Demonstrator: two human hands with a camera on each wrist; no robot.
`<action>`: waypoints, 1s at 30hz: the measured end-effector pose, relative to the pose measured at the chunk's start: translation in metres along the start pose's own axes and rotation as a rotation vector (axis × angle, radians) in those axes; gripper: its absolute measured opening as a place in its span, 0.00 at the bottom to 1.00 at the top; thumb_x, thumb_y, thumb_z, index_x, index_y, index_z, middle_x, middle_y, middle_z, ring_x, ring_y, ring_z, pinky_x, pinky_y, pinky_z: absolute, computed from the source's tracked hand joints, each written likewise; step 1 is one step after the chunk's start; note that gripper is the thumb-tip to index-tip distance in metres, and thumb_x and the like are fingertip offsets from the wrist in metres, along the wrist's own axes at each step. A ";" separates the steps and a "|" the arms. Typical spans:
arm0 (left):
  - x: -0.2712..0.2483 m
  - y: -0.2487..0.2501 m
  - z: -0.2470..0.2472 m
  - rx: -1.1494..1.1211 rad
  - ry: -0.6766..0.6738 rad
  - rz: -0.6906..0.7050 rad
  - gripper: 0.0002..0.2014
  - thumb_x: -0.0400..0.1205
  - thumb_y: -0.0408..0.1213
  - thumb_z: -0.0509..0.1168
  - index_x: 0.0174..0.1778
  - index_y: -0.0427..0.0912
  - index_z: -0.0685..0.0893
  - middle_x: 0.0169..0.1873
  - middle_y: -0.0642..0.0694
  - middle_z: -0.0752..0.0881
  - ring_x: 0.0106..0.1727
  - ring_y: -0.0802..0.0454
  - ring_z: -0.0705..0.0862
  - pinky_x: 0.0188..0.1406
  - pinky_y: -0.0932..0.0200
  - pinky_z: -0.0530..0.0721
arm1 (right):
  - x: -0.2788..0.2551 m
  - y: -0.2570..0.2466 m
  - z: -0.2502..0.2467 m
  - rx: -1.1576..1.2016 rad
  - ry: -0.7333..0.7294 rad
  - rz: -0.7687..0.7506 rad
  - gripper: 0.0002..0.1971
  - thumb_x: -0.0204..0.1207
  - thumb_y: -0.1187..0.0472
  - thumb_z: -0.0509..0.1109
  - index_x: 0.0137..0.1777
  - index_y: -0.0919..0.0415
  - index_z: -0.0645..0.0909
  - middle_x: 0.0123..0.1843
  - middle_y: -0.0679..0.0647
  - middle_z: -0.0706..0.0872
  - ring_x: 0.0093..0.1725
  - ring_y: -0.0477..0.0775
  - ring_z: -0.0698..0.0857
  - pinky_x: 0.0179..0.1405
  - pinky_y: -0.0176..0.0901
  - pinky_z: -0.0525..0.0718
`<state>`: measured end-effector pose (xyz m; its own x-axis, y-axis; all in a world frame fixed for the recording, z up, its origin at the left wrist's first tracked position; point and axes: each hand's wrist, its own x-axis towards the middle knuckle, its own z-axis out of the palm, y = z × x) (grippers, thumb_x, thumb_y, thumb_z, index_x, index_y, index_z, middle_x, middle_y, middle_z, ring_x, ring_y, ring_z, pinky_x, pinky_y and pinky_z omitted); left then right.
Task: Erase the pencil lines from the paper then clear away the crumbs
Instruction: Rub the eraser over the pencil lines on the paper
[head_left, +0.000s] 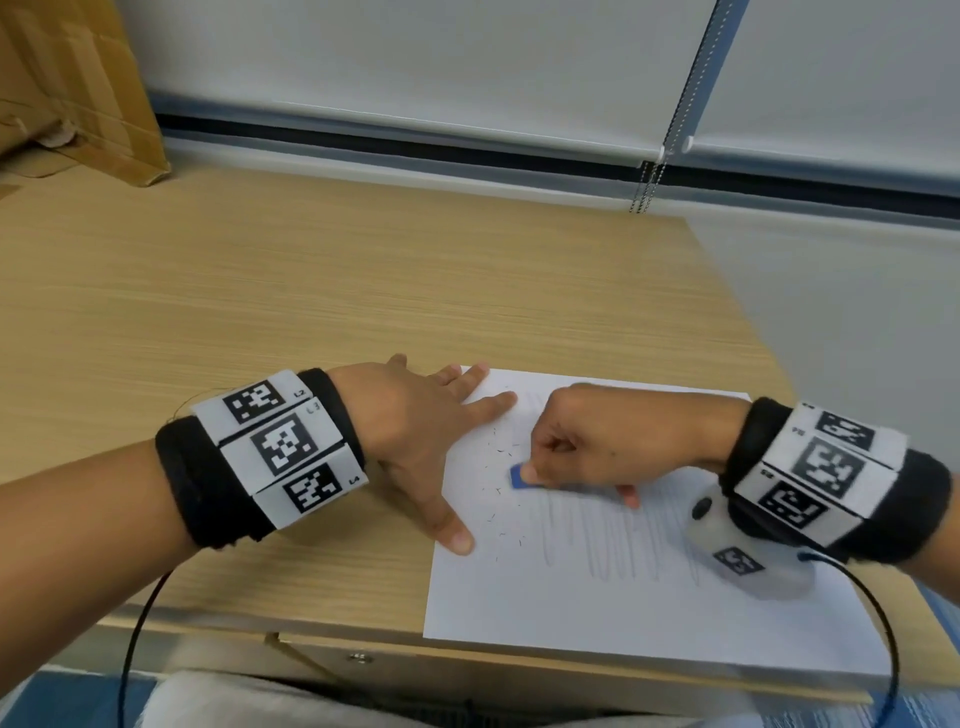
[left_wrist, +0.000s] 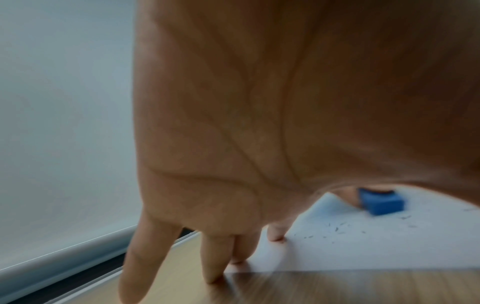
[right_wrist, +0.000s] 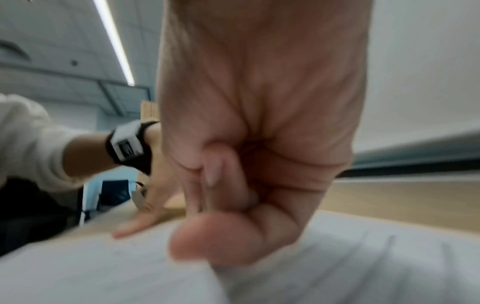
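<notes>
Right hand (head_left: 597, 431) pinching blue eraser (head_left: 518, 477) on paper (head_left: 623, 597), left hand (head_left: 415, 431) flat

Left hand (head_left: 415, 431) lies flat, palm down, fingers (head_left: 493, 405) straight and spread, thumb angled out toward the person; its forearm reaches in from the left with a black wrist band (head_left: 270, 457) carrying marker tags. Right hand (head_left: 597, 436) is curled into a loose fist, fingertips pinching a blue eraser (head_left: 518, 477); its banded wrist bends in from the right.

Even bright indoor light, soft shadows, wide-angle edge bending, blurred wrist views
</notes>
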<state>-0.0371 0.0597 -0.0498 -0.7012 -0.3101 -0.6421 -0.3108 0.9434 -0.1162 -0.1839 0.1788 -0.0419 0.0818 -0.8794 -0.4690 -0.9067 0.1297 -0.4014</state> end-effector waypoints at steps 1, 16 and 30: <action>0.000 0.000 0.000 -0.003 0.000 0.001 0.69 0.61 0.77 0.69 0.80 0.59 0.24 0.81 0.52 0.25 0.84 0.53 0.32 0.81 0.31 0.39 | 0.000 0.001 0.000 -0.002 0.028 0.001 0.26 0.82 0.46 0.64 0.33 0.69 0.75 0.23 0.56 0.75 0.19 0.54 0.83 0.25 0.40 0.77; -0.002 0.001 -0.001 -0.018 -0.016 -0.007 0.68 0.62 0.75 0.70 0.80 0.59 0.24 0.81 0.52 0.24 0.84 0.53 0.32 0.80 0.30 0.39 | -0.016 -0.010 0.011 -0.045 -0.149 -0.004 0.23 0.82 0.49 0.64 0.33 0.68 0.76 0.26 0.59 0.74 0.20 0.55 0.82 0.19 0.33 0.73; 0.002 -0.003 0.003 -0.024 0.004 0.005 0.69 0.60 0.78 0.69 0.79 0.60 0.23 0.81 0.53 0.24 0.84 0.53 0.32 0.80 0.30 0.39 | -0.016 0.003 0.005 -0.009 0.035 0.032 0.26 0.82 0.46 0.63 0.32 0.69 0.74 0.24 0.62 0.76 0.20 0.61 0.81 0.16 0.33 0.76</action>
<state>-0.0358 0.0567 -0.0530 -0.7052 -0.3058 -0.6397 -0.3225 0.9418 -0.0946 -0.1861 0.1957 -0.0396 0.0381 -0.8903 -0.4538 -0.9124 0.1542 -0.3792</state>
